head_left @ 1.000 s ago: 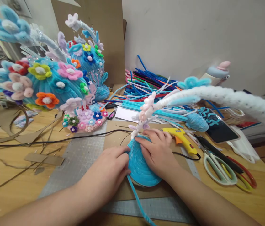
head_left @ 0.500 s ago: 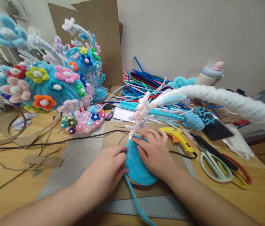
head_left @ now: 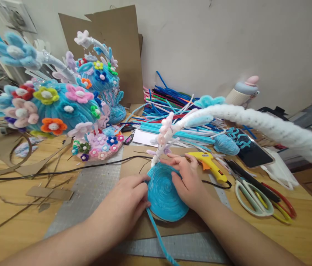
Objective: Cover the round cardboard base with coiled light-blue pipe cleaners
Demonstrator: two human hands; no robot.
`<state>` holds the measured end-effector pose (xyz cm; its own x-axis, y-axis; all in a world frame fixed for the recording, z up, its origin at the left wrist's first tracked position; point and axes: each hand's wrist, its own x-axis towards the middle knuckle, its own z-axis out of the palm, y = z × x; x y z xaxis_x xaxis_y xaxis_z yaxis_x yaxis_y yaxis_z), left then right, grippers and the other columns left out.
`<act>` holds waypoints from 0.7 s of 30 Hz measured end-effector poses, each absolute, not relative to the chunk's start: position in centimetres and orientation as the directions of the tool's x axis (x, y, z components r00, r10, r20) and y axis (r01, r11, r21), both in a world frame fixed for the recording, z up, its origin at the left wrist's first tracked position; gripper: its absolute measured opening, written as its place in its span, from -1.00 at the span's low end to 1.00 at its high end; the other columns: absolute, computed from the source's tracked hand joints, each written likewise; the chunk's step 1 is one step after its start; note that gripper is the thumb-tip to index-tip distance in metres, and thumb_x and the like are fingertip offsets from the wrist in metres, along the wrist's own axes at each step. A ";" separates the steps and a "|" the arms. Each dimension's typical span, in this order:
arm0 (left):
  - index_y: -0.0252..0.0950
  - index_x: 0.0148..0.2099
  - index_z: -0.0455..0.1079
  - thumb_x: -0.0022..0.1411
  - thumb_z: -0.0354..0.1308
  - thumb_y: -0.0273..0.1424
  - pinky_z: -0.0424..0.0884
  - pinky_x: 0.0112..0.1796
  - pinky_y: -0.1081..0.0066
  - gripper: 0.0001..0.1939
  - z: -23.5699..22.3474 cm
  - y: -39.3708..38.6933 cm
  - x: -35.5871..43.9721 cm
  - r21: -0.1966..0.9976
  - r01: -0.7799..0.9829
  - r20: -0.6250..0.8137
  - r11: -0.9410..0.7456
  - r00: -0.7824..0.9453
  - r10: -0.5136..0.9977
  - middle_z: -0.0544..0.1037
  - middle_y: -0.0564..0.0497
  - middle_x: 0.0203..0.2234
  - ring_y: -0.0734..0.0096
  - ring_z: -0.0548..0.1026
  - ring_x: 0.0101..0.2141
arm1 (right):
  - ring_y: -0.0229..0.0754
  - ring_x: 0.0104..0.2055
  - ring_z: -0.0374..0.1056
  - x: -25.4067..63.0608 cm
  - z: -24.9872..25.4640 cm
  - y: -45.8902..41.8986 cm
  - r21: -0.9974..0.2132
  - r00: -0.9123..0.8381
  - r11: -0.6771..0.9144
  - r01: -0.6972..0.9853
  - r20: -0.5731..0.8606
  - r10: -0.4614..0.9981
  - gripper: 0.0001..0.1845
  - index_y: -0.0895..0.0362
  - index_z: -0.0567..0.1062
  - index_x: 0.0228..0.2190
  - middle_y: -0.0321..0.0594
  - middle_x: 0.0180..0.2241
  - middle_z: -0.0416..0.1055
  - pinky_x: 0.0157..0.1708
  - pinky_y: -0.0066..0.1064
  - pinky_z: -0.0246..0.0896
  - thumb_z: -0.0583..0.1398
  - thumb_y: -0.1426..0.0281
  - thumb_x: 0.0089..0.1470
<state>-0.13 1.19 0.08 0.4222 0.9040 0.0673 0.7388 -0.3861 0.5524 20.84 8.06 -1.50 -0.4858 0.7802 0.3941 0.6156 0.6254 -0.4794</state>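
A round disc (head_left: 167, 194), coiled from blue pipe cleaner, lies on cardboard in front of me. At its left edge, my left hand (head_left: 132, 195) pinches the blue pipe cleaner (head_left: 156, 231), whose loose tail trails down toward me. My right hand (head_left: 190, 179) holds the disc's right side, thumb on the coil and fingers curved along the far rim. From the disc's far edge rises a white wrapped stem (head_left: 244, 114) with small pink flowers (head_left: 164, 127) and blue petals, arching over to the right.
A yellow glue gun (head_left: 211, 166) and scissors (head_left: 252, 197) lie right. Behind are a pipe cleaner pile (head_left: 169, 107), a phone (head_left: 255, 153) and a bottle (head_left: 243, 90). Flower-covered blue lamp-like pieces (head_left: 61, 107) stand left, near cardboard scraps (head_left: 50, 191) and a black cable (head_left: 89, 162).
My right hand has drawn back to the right, its fingers lifting off the middle of the disc, so more of the spiral shows. The left hand keeps its pinch at the left edge.
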 end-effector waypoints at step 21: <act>-0.24 -0.38 0.22 0.25 0.08 -0.49 0.32 -0.04 0.08 -0.86 -0.8 3.0 -0.1 0.706 0.645 0.159 -0.293 0.259 0.953 0.50 -0.04 -0.02 0.20 0.42 -0.01 | -0.08 -0.03 0.38 20.3 -1.1 7.7 -0.374 -0.568 0.691 0.619 0.394 0.723 -0.63 0.07 0.28 -0.14 -0.17 -0.09 0.48 0.18 0.07 -0.35 -0.02 0.62 0.01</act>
